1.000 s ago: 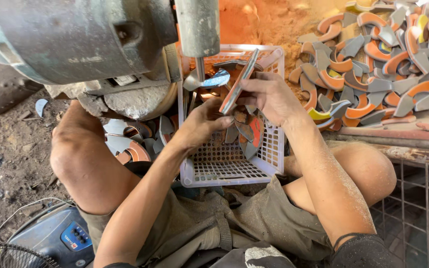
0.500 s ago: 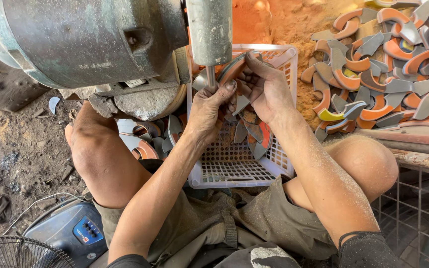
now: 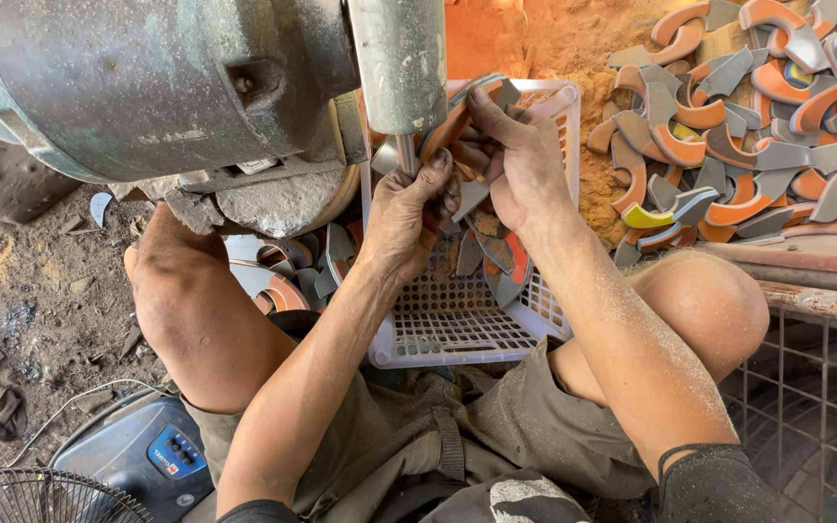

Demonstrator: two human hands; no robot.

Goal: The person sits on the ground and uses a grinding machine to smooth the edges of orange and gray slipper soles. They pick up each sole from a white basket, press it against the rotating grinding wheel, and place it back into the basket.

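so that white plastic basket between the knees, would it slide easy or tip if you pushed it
The basket looks light: thin plastic with mesh walls, so it would probably slide easily. It is wide, low and wedged between the knees, so tipping seems unlikely. The curved pieces lying in it probably add some weight.

Both hands meet over a white plastic basket (image 3: 457, 329), the left hand (image 3: 409, 218) and right hand (image 3: 515, 160) gripping a curved grey and orange blade (image 3: 457, 121) against a spinning grey wheel (image 3: 399, 63). A big motor (image 3: 147, 82) sits left. More curved blades (image 3: 738, 126) are heaped on the right.
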